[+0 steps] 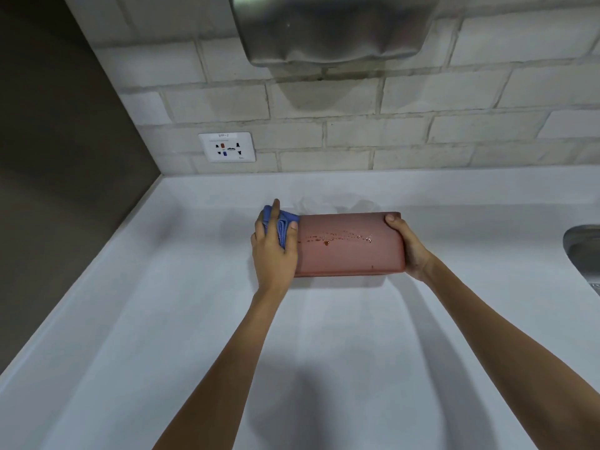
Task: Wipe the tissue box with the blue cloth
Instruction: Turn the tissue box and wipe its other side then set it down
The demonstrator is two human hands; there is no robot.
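Two bare forearms reach forward over a white countertop (162, 319) in the head view, and nothing lies on the counter between them and the tissue box (350, 251). Around the scene: a white brick-tile wall (422, 125) runs along the back, a brushed-metal hand dryer (328, 27) hangs on it above the box, a dark panel (58, 157) closes the left side, and the rim of a steel sink (581, 245) shows at the right edge.

The pinkish-red tissue box sits on the counter near the back wall, its long side facing the camera, with white tissue (324, 206) showing behind its upper edge. A streak of reddish spots and wet-looking drops (334, 238) runs across the facing side.

The left hand (272, 251) is at the box's left end, its fingers closed around the folded blue cloth (281, 224) and pressing it against that end; one finger points up toward the wall and the thumb lies over the cloth on the box's near face. The right hand (409, 251) grips the box's right end, thumb on the upper corner, palm wrapped around the side.

A white wall socket (227, 147) sits left of the box, low on the tiles. Its small label seems to read "9PP-2", though the print is too faint to be sure.
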